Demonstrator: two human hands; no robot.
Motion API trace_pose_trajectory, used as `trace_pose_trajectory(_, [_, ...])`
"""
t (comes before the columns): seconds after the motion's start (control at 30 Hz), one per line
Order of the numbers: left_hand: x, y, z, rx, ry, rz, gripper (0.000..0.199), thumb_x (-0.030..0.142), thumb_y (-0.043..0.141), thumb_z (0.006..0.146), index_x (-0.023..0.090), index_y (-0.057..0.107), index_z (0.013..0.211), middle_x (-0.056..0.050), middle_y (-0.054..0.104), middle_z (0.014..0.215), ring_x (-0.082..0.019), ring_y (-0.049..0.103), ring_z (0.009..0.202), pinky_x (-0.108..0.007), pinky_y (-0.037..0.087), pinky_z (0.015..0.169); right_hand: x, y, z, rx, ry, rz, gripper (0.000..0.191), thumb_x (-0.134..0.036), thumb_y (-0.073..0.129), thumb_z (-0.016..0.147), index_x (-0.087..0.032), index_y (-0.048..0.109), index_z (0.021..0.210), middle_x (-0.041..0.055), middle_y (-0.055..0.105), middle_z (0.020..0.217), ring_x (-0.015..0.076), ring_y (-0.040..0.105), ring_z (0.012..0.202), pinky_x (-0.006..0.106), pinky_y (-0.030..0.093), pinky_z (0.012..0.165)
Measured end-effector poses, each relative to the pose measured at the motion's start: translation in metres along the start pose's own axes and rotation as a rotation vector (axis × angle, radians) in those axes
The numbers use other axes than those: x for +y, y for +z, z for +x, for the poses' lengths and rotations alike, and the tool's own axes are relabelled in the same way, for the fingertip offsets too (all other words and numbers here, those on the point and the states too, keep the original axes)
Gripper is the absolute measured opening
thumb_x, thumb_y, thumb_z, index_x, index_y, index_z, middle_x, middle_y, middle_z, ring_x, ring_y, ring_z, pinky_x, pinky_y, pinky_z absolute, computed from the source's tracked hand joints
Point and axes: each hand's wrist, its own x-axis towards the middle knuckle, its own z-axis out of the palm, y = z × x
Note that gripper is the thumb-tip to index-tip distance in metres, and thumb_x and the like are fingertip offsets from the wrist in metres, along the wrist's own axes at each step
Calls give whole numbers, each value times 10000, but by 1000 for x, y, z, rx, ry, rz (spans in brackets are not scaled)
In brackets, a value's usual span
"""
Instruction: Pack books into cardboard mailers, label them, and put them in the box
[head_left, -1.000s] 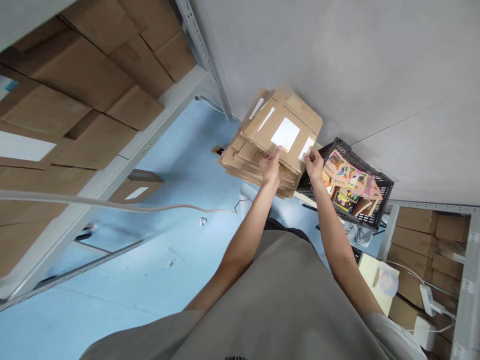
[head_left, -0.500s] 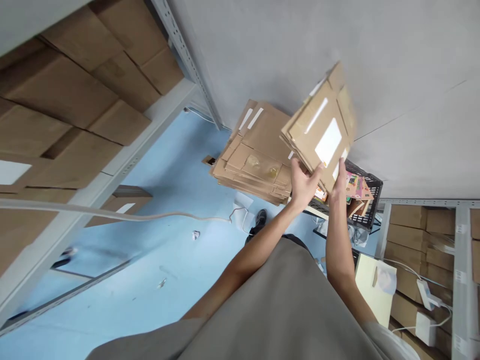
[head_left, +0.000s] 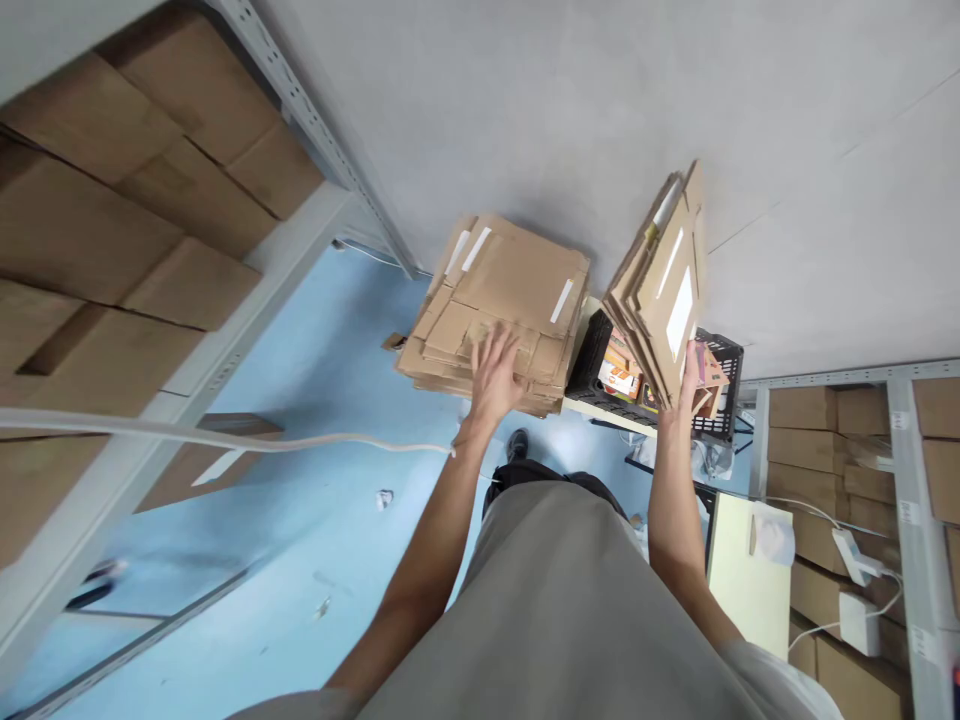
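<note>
My right hand (head_left: 681, 385) grips the lower edge of a bundle of flattened cardboard boxes (head_left: 667, 280), held upright and tilted above a black plastic crate (head_left: 596, 355). White labels show on the bundle's face. To the left, a stack of flattened cardboard boxes (head_left: 517, 270) with white label strips lies by the wall. My left hand (head_left: 495, 375) is over the near edge of this stack with fingers spread, seemingly touching the top; whether it presses down I cannot tell. Orange and pink printed packets (head_left: 621, 368) lie inside the crate, partly hidden by the held bundle.
A metal shelf (head_left: 247, 335) loaded with cardboard boxes (head_left: 135, 240) rises at left, a white cable (head_left: 300, 438) crossing before it. Another box-filled rack (head_left: 907, 500) stands at right, with a power strip (head_left: 855, 555) and a pale yellow board (head_left: 742, 570). The grey wall (head_left: 525, 110) lies ahead.
My left hand has let go of the cardboard bundle and moved left onto the stack. The bundle, now in my right hand alone, has turned more edge-on and shifted slightly right.
</note>
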Motion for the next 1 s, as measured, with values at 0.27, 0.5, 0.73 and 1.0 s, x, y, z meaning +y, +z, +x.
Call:
trace_pose_trajectory(0.27, [-12,-13,12,-193,123,31,573,131,810,854,360,831,1379,-101,647,1688,-388,534,1652,-725,216,1436,8,19,-17,-110,9,-95,670,-725,635,960,-244,730,1417,144,809,1361,390,661,1529,595,673,1194])
trace_pose_trajectory(0.5, [0,-21,17,-84,82,-210,440,320,812,944,295,829,1383,-115,693,1644,-356,571,1626,-586,349,1427,17,21,-17,-193,205,32,771,-766,676,891,-224,713,1439,146,774,1513,360,745,1426,602,689,1123])
trace_pose_trajectory(0.73, [0,-40,37,345,-66,-466,511,609,820,972,210,817,1291,-134,841,1347,-316,772,1350,-444,544,1283,16,18,-19,-181,129,-7,704,-771,653,938,-251,740,1404,130,790,1488,370,714,1471,625,680,1135])
trace_pose_trajectory(1.0, [5,-60,36,719,-143,-278,503,604,612,1105,169,763,1307,-141,838,1291,-284,789,1311,-421,579,1236,19,13,-19,-170,176,56,686,-723,707,928,-220,744,1393,151,808,1447,356,728,1454,584,674,1155])
